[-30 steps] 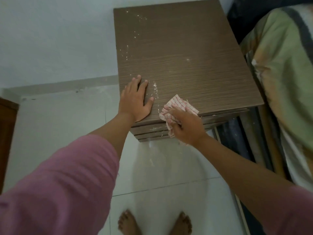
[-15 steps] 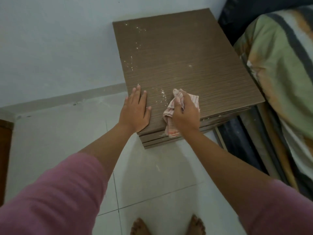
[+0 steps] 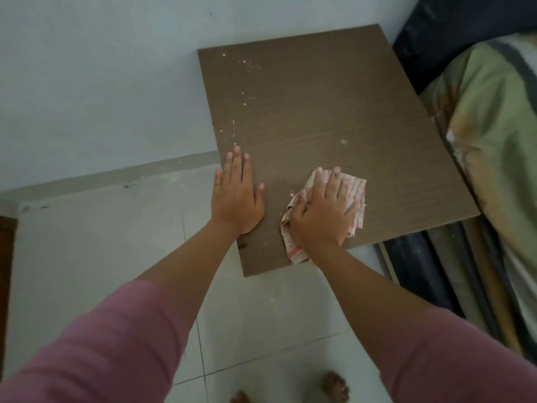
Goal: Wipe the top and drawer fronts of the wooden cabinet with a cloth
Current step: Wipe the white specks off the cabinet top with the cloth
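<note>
Now, from the left: my left hand [image 3: 236,199] lies flat on the cabinet top [image 3: 334,112] near its left edge, fingers [image 3: 236,161] straight and close together, bracing. Just right of it, my right hand [image 3: 322,216] presses the checked cloth [image 3: 356,193] down near the front edge, fingers spread over it. White specks [image 3: 247,65] sit along the far left side; I'd keep the palm flat and sweep outward toward them in overlapping strokes.

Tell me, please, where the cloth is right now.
The cloth lies on the cabinet top near its front edge, flattened under the right hand.
</note>
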`<state>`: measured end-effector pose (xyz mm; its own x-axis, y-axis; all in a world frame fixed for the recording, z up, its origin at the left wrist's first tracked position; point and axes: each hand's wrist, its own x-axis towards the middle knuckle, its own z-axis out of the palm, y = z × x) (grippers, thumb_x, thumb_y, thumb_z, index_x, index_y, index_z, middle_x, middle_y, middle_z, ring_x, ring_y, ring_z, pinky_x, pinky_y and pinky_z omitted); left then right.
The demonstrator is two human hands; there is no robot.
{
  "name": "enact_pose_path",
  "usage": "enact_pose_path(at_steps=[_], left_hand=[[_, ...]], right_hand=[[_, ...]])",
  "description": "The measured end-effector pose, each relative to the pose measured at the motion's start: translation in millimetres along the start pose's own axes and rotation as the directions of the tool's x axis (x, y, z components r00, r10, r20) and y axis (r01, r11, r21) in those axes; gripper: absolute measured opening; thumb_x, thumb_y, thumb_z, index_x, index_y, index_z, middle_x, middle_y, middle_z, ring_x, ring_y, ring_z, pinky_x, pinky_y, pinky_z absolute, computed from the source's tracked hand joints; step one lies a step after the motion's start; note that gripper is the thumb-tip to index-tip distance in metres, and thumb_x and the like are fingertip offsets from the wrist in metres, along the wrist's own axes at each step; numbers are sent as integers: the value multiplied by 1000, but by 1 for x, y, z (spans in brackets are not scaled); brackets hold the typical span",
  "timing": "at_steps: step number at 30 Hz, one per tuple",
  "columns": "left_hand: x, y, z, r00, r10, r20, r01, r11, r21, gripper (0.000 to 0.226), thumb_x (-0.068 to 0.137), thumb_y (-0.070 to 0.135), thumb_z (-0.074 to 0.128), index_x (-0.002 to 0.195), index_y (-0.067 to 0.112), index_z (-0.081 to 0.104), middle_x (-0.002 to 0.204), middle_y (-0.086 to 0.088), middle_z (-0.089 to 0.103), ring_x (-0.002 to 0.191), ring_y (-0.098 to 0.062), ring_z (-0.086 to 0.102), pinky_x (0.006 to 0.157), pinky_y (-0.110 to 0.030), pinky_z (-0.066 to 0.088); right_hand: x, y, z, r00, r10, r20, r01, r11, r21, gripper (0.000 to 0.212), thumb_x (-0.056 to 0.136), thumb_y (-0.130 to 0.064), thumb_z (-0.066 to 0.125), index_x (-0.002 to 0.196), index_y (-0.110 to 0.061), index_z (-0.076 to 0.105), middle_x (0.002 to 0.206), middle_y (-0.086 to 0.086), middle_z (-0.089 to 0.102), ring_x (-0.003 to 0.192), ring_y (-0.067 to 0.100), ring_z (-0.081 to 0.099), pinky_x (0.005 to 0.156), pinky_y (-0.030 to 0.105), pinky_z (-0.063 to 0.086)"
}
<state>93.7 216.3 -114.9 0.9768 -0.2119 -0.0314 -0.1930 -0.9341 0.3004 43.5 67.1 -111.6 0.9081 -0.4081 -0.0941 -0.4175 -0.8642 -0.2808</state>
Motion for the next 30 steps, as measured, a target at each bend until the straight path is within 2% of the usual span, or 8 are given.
enact_pose_path(at_steps=[5, 10, 14, 17, 25, 30], left_hand=[[31, -1, -4, 998, -63, -4, 63, 998, 17, 68, 90, 40, 24, 146, 4, 15, 155, -17, 9, 144, -29, 6, 113, -45, 6], [73, -1, -11, 992, -110, 65, 106, 992, 61, 70, 92, 42, 25, 147, 5, 4, 156, -17, -1, 144, -28, -3, 113, -42, -1], [94, 2, -14, 988, -127, 88, 122, 991, 55, 71, 92, 40, 33, 147, 4, 5, 156, -18, -1, 144, -29, -3, 113, -42, 1], [93, 2, -18, 986, -134, 96, 131, 990, 43, 71, 91, 38, 39, 147, 4, 10, 155, -18, 3, 144, -30, 1, 114, -44, 7], [94, 0, -21, 979, -147, 142, 152, 988, -20, 71, 90, 39, 41, 146, 4, 14, 156, -16, 4, 144, -28, 0, 114, -47, 13], [93, -1, -20, 982, -138, 131, 146, 988, -55, 72, 90, 38, 43, 146, 3, 16, 156, -17, 6, 144, -28, 1, 114, -48, 17]], right_hand=[[54, -17, -3, 999, 32, 15, -32, 999, 8, 61, 96, -39, 31, 152, -23, 14, 160, 7, 0, 147, 27, -1, 113, 54, -4], [105, -36, -5, 1000, 4, 22, -4, 1000, 9, 62, 95, -38, 33, 151, -21, 17, 160, 9, 3, 147, 28, 0, 113, 53, -6], [145, -53, -3, 999, -34, 36, 34, 999, 8, 63, 93, -40, 31, 151, -20, 19, 160, 9, 6, 147, 28, 3, 113, 54, -5], [174, -70, -1, 993, -78, 88, 78, 997, 3, 63, 93, -42, 27, 152, -21, 15, 160, 7, 1, 147, 27, -1, 113, 54, -7], [241, -116, 5, 973, -191, 130, 192, 981, 4, 64, 94, -40, 35, 152, -23, 15, 160, 6, 0, 147, 27, -1, 113, 53, -6], [266, -135, 9, 924, -341, 170, 344, 939, 14, 63, 93, -40, 35, 152, -25, 15, 161, 4, 2, 147, 25, -1, 115, 53, -1]])
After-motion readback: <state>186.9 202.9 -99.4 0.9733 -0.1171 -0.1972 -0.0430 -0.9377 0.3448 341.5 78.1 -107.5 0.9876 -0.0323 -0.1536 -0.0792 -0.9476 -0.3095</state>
